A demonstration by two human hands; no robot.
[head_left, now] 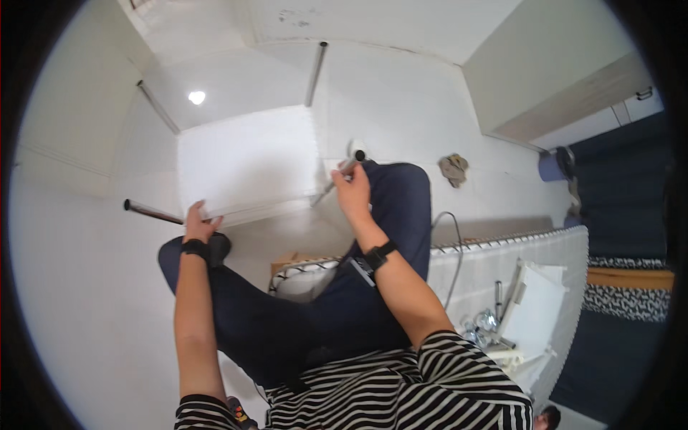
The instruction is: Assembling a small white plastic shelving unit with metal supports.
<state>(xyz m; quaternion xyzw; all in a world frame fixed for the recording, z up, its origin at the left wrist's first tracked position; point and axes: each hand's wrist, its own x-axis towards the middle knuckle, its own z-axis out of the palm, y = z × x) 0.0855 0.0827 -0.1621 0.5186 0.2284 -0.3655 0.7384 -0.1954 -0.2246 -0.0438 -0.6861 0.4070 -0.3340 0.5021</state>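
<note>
A white rectangular panel [247,161] lies on the pale floor in front of my knees, with a silver metal leg standing at each corner. My right hand [352,190] is closed around the near-right metal leg [348,170], close to its dark-capped upper end. At the panel's near-left corner rests my left hand [201,223]. Its thumb and index finger are apart against the panel edge; its other fingers are partly hidden. Just left of it, the near-left metal leg [154,211] slants outward. The far-left leg [158,107] and far-right leg [316,75] stand beyond.
A crumpled brown cloth [454,170] lies on the floor to the right. Behind my right leg is a white surface with a laced edge [516,240], carrying a white panel [534,297], clear plastic packaging [481,326] and metal tubes. A dark cable [459,261] runs there. A cabinet [566,79] stands far right.
</note>
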